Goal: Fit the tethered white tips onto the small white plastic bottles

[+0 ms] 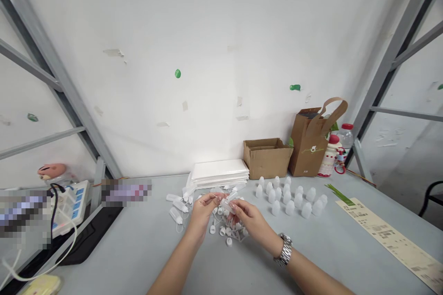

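Two bare hands meet over the gray table [138,249]. The right hand's [246,213] grip is clamped on a small translucent squeeze bottle [226,206], held above a pile of white caps [222,230]. The left hand [205,206] has its fingertips together at the bottle's left end; exactly what they pinch cannot be told. More translucent bottles [290,208] stand to the right, near a cardboard box [270,164].

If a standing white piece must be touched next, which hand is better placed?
Probably the right hand: it is nearer to the standing white pieces, while the left hand is farther off. Both seem to hold a translucent piece.
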Demonstrator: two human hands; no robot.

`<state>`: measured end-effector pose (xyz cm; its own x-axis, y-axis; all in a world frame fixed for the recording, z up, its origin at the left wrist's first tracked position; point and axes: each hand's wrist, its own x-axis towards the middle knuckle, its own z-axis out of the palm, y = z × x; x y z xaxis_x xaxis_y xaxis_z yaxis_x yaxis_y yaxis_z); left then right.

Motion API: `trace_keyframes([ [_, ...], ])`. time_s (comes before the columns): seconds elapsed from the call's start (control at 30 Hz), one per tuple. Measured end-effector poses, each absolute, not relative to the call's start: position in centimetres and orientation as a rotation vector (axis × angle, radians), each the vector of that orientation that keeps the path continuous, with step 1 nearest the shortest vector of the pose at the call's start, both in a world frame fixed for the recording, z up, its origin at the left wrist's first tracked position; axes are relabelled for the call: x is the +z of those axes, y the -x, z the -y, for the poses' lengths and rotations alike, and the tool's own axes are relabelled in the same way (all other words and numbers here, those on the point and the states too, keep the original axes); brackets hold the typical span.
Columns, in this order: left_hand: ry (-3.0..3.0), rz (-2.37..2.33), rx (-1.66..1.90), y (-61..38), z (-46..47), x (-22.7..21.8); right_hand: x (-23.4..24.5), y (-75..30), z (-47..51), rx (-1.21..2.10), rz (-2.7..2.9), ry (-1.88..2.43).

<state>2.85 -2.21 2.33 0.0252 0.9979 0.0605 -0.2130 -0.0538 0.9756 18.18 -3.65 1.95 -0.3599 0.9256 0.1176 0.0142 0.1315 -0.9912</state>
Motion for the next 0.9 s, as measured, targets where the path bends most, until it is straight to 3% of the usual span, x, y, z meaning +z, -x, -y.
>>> trace_keyframes([
  [0.17,-1.106,-1.039,1.317,-2.99,2.28,2.11,1.51,-18.31,3.39,1.184,1.539,1.040],
  [0.4,-1.106,-1.037,1.333,-3.12,2.45,2.49,1.58,-18.14,3.12,1.344,1.524,0.989],
  [0.6,-1.096,-1.100,1.313,-3.30,2.75,2.93,1.08,-18.18,3.14,1.185,1.497,1.054],
  [0.9,-1.114,-1.071,1.323,-3.26,2.62,2.60,1.42,-18.04,3.35,1.217,1.561,1.048],
])
